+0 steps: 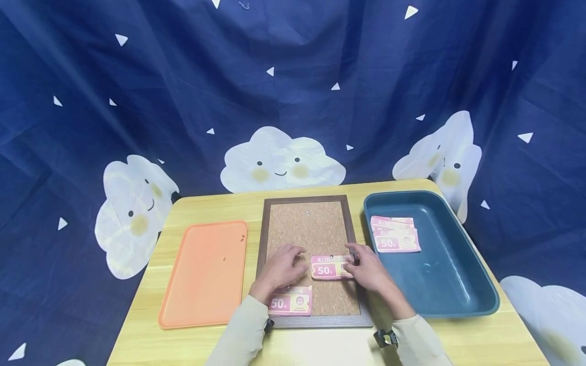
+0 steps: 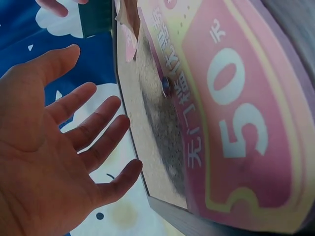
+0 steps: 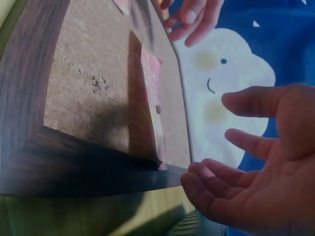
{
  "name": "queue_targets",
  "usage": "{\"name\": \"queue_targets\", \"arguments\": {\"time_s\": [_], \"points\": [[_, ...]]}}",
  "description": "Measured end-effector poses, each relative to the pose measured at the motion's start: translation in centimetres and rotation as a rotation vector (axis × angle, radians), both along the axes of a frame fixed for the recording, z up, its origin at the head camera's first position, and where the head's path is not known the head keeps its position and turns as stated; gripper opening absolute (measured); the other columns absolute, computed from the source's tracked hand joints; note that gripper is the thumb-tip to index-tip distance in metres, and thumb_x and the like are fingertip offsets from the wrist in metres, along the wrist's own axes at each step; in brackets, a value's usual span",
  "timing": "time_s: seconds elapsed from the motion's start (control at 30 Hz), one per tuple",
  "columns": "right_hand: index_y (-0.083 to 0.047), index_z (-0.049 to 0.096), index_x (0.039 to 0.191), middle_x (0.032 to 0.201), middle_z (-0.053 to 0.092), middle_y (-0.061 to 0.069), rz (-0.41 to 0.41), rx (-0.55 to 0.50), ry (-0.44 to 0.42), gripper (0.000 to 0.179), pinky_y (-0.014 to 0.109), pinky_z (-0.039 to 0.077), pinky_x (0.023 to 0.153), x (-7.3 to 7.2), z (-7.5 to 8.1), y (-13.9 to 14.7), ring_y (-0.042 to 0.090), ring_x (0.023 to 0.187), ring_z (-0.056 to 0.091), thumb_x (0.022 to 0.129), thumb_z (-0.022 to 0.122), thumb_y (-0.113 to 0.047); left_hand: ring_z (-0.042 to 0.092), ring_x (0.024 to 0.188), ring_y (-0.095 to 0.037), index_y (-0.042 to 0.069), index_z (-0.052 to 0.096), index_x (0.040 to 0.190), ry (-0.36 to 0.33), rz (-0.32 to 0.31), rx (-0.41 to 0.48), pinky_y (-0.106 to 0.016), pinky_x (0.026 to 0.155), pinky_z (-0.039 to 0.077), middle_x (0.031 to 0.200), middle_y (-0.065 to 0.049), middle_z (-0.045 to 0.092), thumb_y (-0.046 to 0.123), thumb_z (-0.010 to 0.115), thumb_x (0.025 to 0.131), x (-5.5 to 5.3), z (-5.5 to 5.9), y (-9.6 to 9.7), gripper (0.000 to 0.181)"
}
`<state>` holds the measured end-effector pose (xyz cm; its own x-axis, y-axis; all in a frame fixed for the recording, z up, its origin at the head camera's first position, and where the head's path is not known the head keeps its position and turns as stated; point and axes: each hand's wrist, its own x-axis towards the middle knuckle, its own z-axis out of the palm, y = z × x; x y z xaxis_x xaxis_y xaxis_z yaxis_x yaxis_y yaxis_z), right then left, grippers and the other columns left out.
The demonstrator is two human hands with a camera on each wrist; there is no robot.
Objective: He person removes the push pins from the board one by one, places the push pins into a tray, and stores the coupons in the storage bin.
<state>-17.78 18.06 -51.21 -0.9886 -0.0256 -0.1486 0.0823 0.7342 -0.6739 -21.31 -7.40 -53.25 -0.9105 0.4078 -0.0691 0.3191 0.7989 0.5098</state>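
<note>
Dark blue curtain [image 1: 302,61] fills the upper frame behind the yellow table [image 1: 137,325]. At lower centre, on the cork board [image 1: 306,229], one pink coupon [image 1: 326,269] lies between my hands: just right of my left hand [image 1: 285,267], its fingers loose and holding nothing, and partly covered in the head view by my right hand [image 1: 368,267], also relaxed, grasping nothing. Another coupon [image 1: 295,304] lies lower, near my left wrist.

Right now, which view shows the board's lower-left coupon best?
Left wrist: the coupon looms close, its printed 50 and pin clear. Head shows it smaller, partly behind the left hand. Right wrist shows only a pink scrap at the top edge, possibly it.
</note>
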Motion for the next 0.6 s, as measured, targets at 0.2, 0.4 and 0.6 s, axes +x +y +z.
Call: {"name": "queue_targets", "arguments": {"time_s": [0.2, 0.4, 0.6], "points": [[-0.014, 0.053, 0.137, 0.133, 0.053, 0.015, -0.009, 0.019, -0.015, 0.054, 0.051, 0.044, 0.095, 0.1, -0.4, -0.5, 0.031, 0.114, 0.056, 0.085, 0.067, -0.020, 0.056, 0.111, -0.017, 0.022, 0.059, 0.129, -0.006, -0.038, -0.020, -0.044, 0.094, 0.044, 0.122, 0.001, 0.061, 0.045, 0.062, 0.087, 0.0, 0.0, 0.7, 0.048], [-0.012, 0.054, 0.136, 0.131, 0.055, 0.015, 0.007, 0.044, -0.003, 0.055, 0.048, 0.046, 0.089, -0.1, -0.9, -0.9, 0.028, 0.106, 0.057, 0.083, 0.066, -0.016, 0.054, 0.117, -0.018, 0.024, 0.058, 0.131, -0.024, -0.075, -0.049, -0.045, 0.097, 0.043, 0.127, 0.001, 0.060, 0.042, 0.064, 0.085, -0.1, -0.1, 1.6, 0.050], [-0.011, 0.055, 0.134, 0.133, 0.055, 0.018, 0.002, 0.058, 0.018, 0.053, 0.051, 0.044, 0.097, -0.2, -1.4, -1.2, 0.037, 0.119, 0.054, 0.082, 0.065, -0.013, 0.055, 0.112, -0.019, 0.025, 0.058, 0.132, -0.008, -0.114, -0.097, -0.043, 0.094, 0.044, 0.125, 0.001, 0.061, 0.044, 0.064, 0.084, -0.2, 0.1, 2.4, 0.052]]}}
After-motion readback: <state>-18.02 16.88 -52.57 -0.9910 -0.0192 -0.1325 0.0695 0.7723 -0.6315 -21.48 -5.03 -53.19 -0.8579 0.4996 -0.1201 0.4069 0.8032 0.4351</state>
